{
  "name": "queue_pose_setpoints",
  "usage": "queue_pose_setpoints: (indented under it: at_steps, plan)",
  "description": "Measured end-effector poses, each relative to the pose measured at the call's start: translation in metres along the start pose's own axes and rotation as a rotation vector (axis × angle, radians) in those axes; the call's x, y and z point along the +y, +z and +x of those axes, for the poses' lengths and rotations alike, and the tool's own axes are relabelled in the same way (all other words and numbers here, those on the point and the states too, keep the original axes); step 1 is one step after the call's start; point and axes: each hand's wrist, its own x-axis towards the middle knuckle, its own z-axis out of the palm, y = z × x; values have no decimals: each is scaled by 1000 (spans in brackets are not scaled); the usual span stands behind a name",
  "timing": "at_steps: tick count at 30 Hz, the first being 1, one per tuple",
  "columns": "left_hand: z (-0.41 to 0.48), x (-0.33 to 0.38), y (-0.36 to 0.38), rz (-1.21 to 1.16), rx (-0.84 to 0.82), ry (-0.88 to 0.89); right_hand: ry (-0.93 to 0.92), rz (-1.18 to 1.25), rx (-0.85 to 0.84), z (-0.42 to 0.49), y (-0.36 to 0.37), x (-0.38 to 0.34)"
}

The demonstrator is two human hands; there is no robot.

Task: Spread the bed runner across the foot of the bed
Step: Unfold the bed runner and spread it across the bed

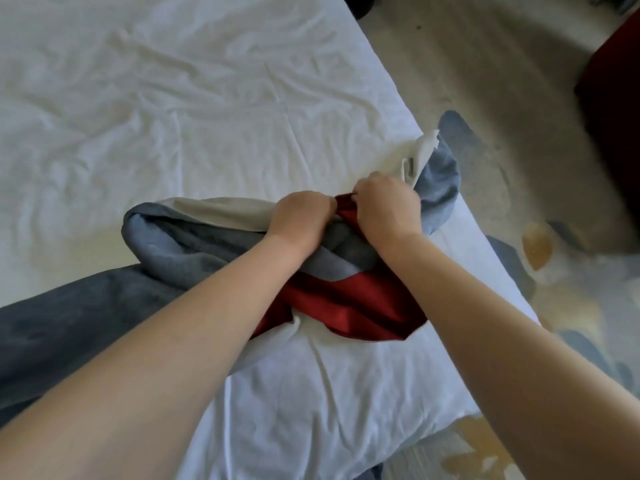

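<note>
The bed runner (180,244) is a bunched strip of grey-blue plush with a red satin band (349,306) and a cream lining. It lies crumpled near the right corner of the white bed (173,116), trailing off to the lower left. My left hand (301,216) grips the runner's fabric with curled fingers. Close beside it, my right hand (386,202) pinches the red edge. Both fists sit on top of the heap, knuckles up.
The bed's right edge runs diagonally from top centre to lower right. Patterned beige, blue and gold carpet (485,98) lies beyond it. A dark red piece of furniture (613,116) stands at the far right.
</note>
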Motion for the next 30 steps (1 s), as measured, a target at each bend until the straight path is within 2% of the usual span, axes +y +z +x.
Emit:
queue_pose_setpoints:
  at_steps: [3, 7, 9, 10, 12, 14, 15, 17, 19, 21, 22, 24, 27, 30]
  plan:
    - [7, -13, -8, 36, 60, -21, 211, 170, 107, -4, -15, 39]
    - [14, -51, -27, 25, 142, -225, 545, 243, 302, -48, -37, 116]
    - [13, -75, -33, 60, 127, -372, 669, 290, 288, -83, -36, 147]
    - [11, -86, -35, 76, 93, -444, 697, 311, 217, -102, -32, 154]
    - [6, -93, -37, 82, 36, -505, 664, 322, -16, -133, -16, 160]
    - [6, -79, -36, 38, 43, -444, 582, 231, -236, -147, -4, 156]
    - [9, -67, -35, -1, 60, -384, 583, 199, -274, -146, -1, 156]
    - [18, -34, -31, -113, 95, -225, 653, 250, -192, -131, 1, 159]
    - [33, 1, -27, -203, 115, -68, 689, 355, -9, -107, 0, 160]
    - [50, 36, -20, -232, 113, 15, 575, 442, 85, -79, 0, 153]
    - [57, 51, -16, -223, 107, 24, 489, 474, 64, -66, 0, 146]
    - [69, 72, -10, -142, 83, 14, 338, 511, -98, -45, 6, 132]
    - [75, 73, -5, 10, 8, -116, 210, 383, -291, -32, 21, 123]
    - [71, 50, -6, 7, -134, -290, 320, 400, -143, -42, 19, 139]
